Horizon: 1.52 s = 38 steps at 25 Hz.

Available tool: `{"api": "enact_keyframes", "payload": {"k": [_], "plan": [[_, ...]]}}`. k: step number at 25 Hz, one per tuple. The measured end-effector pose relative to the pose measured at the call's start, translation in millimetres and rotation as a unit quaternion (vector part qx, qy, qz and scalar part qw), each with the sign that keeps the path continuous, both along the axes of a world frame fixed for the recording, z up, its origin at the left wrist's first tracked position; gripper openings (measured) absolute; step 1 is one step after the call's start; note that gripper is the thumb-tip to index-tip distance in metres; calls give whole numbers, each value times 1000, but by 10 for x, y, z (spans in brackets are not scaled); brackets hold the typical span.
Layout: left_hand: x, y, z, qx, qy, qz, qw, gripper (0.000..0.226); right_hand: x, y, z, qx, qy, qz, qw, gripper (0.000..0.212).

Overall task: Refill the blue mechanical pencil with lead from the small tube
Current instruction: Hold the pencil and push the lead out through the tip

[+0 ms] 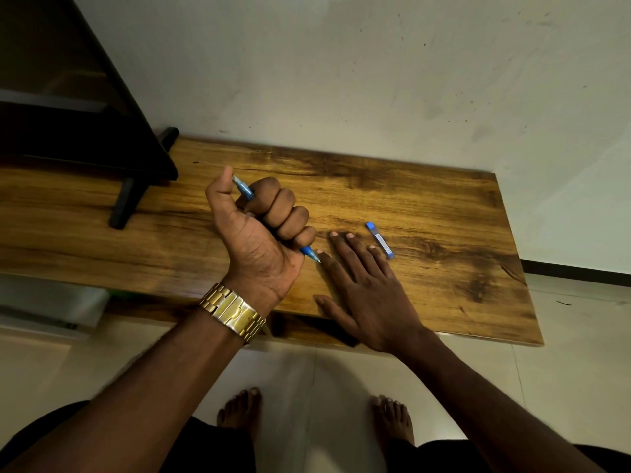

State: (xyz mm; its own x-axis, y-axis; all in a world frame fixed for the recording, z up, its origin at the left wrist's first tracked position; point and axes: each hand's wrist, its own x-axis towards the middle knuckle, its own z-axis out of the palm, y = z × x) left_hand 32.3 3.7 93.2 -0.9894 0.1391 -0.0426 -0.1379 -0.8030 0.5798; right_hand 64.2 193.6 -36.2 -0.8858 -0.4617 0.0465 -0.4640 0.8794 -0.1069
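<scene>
My left hand grips the blue mechanical pencil in a fist above the wooden table. The pencil's top end sticks out by my thumb, and its tip points down to the right, close to my right index finger. My right hand lies flat on the table with its fingers spread and holds nothing. The small lead tube, clear with a blue cap, lies on the table just right of my right fingertips, apart from them.
A dark monitor with a black stand foot occupies the table's left end. A pale wall rises behind the table. My bare feet stand on the tiled floor below the table's front edge.
</scene>
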Motion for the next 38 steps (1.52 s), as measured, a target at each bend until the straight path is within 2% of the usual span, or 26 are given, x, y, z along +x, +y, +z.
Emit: {"api": "enact_keyframes", "payload": {"k": [14, 25, 35, 38], "plan": [[-6, -16, -3, -12, -3, -2, 1000, 57, -1, -5, 9, -3, -2, 0, 1000, 77], [12, -19, 2, 31, 1, 16, 999, 60, 2, 1, 20, -1, -11, 1, 1000, 78], [9, -15, -5, 18, -4, 26, 999, 54, 4, -2, 16, 1, -8, -1, 1000, 77], [12, -11, -3, 31, 4, 21, 999, 58, 2, 1, 15, -1, -9, -1, 1000, 77]]}}
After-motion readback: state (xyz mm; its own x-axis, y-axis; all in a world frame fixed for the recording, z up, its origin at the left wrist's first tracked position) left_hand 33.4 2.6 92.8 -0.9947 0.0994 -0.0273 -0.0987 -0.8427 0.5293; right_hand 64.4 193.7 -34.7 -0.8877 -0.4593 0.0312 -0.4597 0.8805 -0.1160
